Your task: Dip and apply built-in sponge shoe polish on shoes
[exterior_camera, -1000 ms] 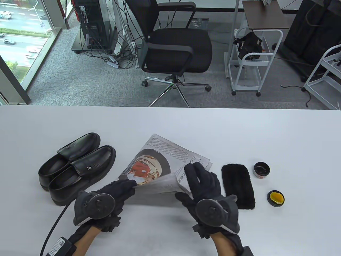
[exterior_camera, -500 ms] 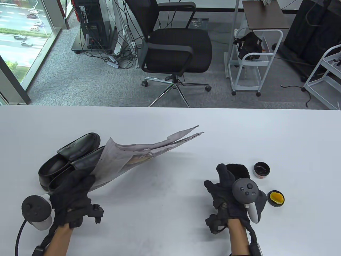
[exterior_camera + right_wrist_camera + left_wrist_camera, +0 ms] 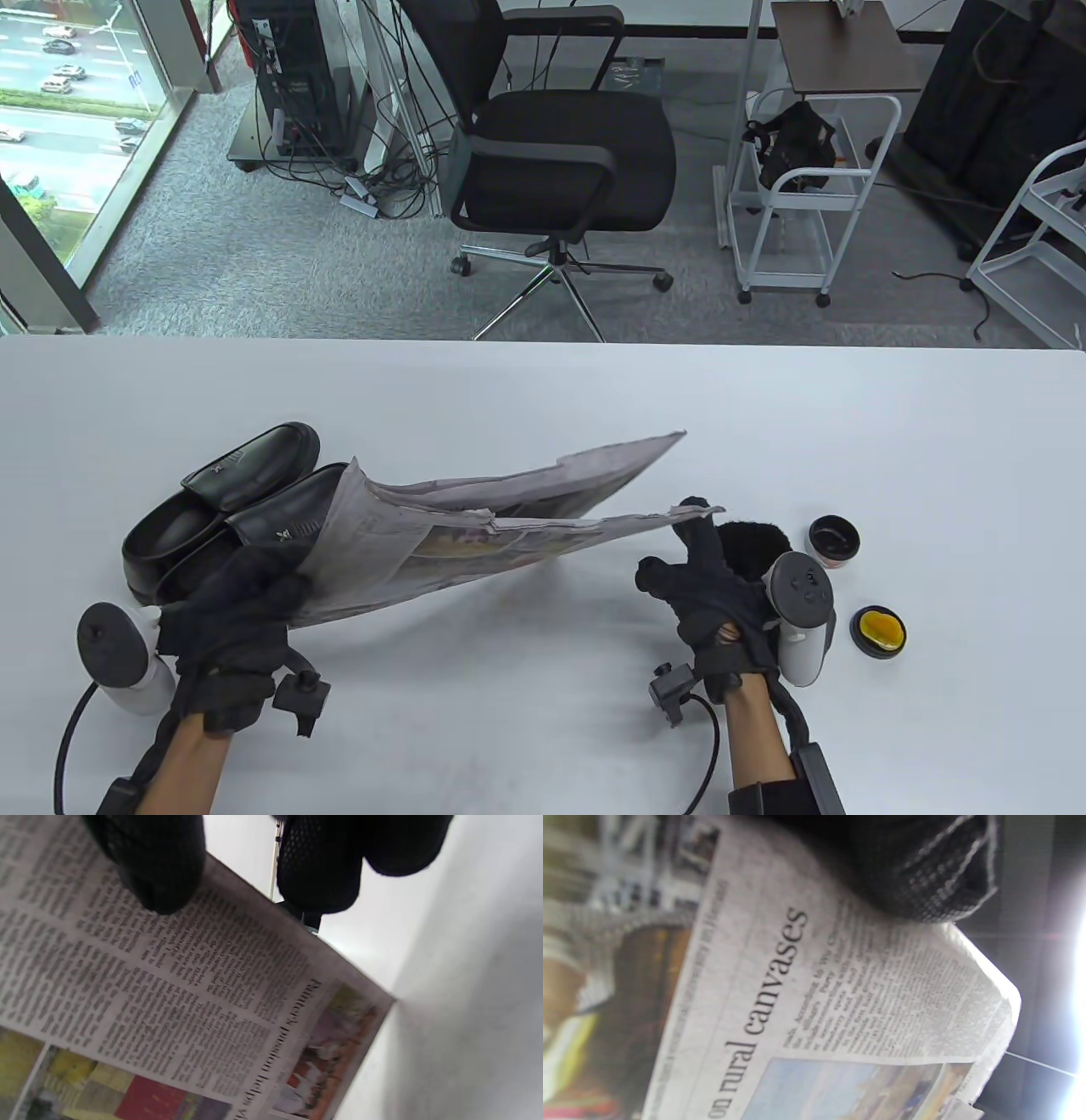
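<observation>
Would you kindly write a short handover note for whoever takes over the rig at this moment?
Left hand grips the newspaper at its left end; right hand pinches the near right corner. The paper hangs open above the table, not yet laid flat.
The two black shoes sit at left, partly behind the paper. At right: brush, open polish tin, and the lid with yellow sponge.
Done: tin opened, paper picked up. Left: spread paper, set shoes on it, dip sponge, apply polish.
</observation>
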### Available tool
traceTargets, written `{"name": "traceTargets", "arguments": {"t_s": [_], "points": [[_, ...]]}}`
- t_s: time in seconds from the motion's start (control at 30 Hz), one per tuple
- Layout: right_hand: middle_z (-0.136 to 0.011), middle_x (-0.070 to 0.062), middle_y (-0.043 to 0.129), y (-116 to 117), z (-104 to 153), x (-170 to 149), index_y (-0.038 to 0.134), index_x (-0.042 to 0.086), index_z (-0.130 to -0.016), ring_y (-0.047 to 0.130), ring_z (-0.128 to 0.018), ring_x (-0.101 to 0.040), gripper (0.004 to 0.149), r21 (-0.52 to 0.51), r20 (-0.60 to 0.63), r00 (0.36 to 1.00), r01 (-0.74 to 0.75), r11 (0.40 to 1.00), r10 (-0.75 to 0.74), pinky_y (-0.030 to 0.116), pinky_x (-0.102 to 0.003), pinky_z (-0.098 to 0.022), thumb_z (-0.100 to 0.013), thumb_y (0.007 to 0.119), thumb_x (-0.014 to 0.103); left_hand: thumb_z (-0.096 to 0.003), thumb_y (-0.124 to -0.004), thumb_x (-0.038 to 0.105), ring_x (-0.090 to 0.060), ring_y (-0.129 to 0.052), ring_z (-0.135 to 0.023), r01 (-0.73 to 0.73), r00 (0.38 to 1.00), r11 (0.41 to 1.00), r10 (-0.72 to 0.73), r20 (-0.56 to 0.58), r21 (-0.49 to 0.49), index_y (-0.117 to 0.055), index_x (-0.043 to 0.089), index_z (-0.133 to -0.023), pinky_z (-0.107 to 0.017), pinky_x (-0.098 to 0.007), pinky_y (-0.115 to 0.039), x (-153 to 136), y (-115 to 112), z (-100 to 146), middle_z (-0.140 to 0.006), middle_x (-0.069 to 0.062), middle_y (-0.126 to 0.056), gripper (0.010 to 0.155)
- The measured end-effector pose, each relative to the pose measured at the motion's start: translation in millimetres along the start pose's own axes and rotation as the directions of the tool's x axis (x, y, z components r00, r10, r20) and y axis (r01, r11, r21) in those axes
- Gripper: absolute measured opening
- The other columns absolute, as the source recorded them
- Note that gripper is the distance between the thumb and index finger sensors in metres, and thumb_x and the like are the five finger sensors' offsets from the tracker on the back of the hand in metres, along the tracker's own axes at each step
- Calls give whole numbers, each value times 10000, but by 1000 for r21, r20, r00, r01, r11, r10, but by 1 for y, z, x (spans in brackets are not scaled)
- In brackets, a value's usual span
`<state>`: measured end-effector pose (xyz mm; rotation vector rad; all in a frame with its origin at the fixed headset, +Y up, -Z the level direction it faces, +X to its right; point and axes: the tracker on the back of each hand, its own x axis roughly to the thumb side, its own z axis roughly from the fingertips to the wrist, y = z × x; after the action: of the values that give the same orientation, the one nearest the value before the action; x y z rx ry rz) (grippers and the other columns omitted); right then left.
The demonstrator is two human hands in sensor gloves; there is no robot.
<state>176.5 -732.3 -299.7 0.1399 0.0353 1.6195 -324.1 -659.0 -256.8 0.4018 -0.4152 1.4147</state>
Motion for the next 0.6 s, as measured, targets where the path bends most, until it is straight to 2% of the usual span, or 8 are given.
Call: {"name": "traceTargets", "arguments": {"t_s": [0.07,0.13,0.23,0.4,0.47,0.53,0.6], "points": [[-1008,-217,615,-3,6,12,550,172,-1022,933,-485,-224,717,-127,48,996,-68,990,74,805,-512,-474,-407,868,363,-447,-852,436,-191,-1098,-655,40,998,997,-37,-58,66,-914,251,-791,-614,-453,-861,-3,-3,3,-780,-18,-1057,395],[-905,-176,741,-3,10,24,693,186,-927,946,-405,-182,575,-187,110,983,-128,974,150,841,-479,-422,-404,870,350,-461,-846,431,-201,-1095,-650,39,994,996,-30,-101,84,-904,237,-799,-603,-467,-864,-6,-7,5,-781,-33,-1049,394],[-868,-168,777,0,18,34,698,160,-916,957,-376,-170,572,-274,120,971,-170,947,208,857,-464,-396,-403,866,348,-466,-845,424,-209,-1095,-642,-11,988,994,27,-153,109,-898,224,-801,-592,-478,-868,-10,-16,7,-778,-47,-1044,394],[-847,-163,800,-4,31,41,702,154,-912,971,-377,-186,565,-386,137,974,-113,916,178,860,-474,-390,-405,864,343,-476,-836,420,-217,-1095,-634,-19,973,985,58,-224,171,-888,208,-803,-579,-487,-876,-13,-31,2,-774,-59,-1038,393],[-816,-153,826,-9,38,47,731,167,-882,975,-365,-185,520,-447,135,975,-100,889,177,864,-473,-381,-408,865,331,-478,-838,418,-220,-1094,-632,-22,966,981,71,-250,195,-886,204,-803,-576,-492,-876,-12,-36,-3,-773,-65,-1035,392],[-747,-131,882,-13,43,52,804,191,-790,983,-322,-170,390,-522,128,974,-95,848,188,878,-459,-354,-415,852,288,-479,-840,415,-228,-1090,-635,-27,964,979,79,-254,203,-885,199,-803,-576,-496,-873,-11,-43,-10,-774,-70,-1033,392],[-718,-131,900,-15,46,53,824,189,-763,985,-304,-165,370,-548,111,976,-99,830,190,884,-454,-340,-405,854,278,-482,-834,418,-227,-1087,-639,-12,967,982,59,-248,187,-880,203,-805,-578,-497,-870,-12,-50,-16,-778,-67,-1029,391]]}}
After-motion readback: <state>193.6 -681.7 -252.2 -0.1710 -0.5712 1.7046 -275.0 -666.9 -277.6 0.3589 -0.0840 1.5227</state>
